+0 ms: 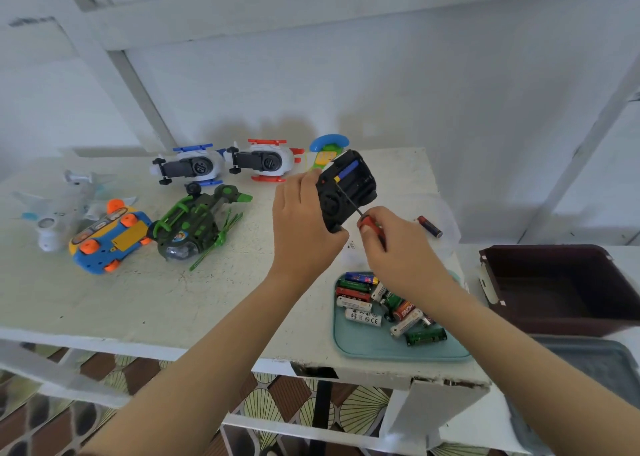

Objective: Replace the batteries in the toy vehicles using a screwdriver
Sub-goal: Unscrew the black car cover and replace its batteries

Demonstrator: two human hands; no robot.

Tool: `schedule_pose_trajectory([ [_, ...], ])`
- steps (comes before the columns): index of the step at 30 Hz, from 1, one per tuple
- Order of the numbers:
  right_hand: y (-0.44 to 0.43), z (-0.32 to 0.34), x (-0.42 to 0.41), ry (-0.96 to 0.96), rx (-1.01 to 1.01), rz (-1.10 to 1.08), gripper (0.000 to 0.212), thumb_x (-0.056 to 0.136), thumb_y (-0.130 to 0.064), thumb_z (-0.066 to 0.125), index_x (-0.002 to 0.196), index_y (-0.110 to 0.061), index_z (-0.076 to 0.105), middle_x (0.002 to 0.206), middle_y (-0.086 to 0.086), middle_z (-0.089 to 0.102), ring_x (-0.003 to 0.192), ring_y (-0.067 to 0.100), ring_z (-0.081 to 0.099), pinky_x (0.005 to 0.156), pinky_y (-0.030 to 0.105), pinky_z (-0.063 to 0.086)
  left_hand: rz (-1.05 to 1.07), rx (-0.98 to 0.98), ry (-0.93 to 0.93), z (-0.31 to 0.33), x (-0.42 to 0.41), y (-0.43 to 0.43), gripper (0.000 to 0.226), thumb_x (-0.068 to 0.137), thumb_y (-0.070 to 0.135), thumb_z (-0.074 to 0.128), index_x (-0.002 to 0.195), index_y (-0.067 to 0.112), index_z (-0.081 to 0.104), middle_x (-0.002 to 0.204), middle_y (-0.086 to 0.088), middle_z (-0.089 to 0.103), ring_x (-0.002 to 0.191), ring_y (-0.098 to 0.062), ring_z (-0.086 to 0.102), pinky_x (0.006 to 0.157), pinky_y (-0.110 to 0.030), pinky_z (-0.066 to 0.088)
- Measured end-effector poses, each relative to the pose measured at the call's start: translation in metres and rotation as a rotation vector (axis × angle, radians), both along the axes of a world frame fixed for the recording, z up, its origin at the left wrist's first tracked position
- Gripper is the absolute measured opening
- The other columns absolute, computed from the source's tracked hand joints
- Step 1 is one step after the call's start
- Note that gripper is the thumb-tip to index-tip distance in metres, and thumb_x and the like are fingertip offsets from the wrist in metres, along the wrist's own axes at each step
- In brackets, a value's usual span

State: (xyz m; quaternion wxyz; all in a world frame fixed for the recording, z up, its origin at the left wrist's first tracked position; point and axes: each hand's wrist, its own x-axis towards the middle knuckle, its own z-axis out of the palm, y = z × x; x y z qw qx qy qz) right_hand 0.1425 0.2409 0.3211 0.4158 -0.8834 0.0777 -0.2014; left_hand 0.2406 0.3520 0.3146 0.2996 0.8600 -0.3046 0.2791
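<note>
Red-handled screwdriver [360, 215] is pinched in the right hand [398, 251], its tip inside the black toy vehicle [346, 189] that the left hand [304, 227] grasps above the white table [207, 300]. Fingers hide the toy's near end. Below it, the forearm partly covers the teal tray [367, 346] of batteries [363, 317].

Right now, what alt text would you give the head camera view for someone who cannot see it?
A person's left hand holds a black toy vehicle up, battery bay open, while the right hand pokes a red-handled screwdriver into it. Below sits a teal tray of batteries; other toys lie on the white table.
</note>
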Motion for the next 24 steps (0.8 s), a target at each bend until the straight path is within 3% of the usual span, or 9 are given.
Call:
schedule_pose_trajectory([
  [5, 0.017, -0.005, -0.002, -0.058, 0.052, -0.051, 0.012, 0.099, -0.017, 0.04, 0.098, -0.014, 0.051, 0.067, 0.005, 0.056, 0.056, 0.019, 0.05, 0.056, 0.034, 0.039, 0.048, 0.059, -0.062, 0.001, 0.004, -0.006, 0.067, 0.056, 0.014, 0.067, 0.119, -0.005, 0.054, 0.108, -0.017, 0.057, 0.098, -0.032, 0.052, 0.088, -0.028, 0.035],
  [14, 0.004, -0.01, -0.008, -0.047, 0.146, -0.117, 0.017, 0.099, -0.015, 0.042, 0.095, -0.01, 0.058, 0.062, -0.001, 0.052, 0.05, 0.004, 0.043, 0.049, 0.015, 0.035, 0.072, 0.174, -0.142, -0.004, 0.015, 0.002, 0.07, 0.054, 0.01, 0.071, 0.119, -0.006, 0.054, 0.108, -0.019, 0.057, 0.098, -0.031, 0.05, 0.09, -0.031, 0.037],
  [24, -0.008, 0.0, -0.007, 0.005, 0.091, -0.023, 0.017, 0.098, -0.015, 0.045, 0.098, -0.014, 0.062, 0.058, -0.01, 0.048, 0.051, -0.002, 0.047, 0.053, 0.011, 0.036, -0.052, 0.168, -0.127, -0.004, 0.022, 0.005, 0.072, 0.054, 0.005, 0.071, 0.123, -0.005, 0.053, 0.113, -0.019, 0.056, 0.104, -0.029, 0.047, 0.096, -0.028, 0.033],
])
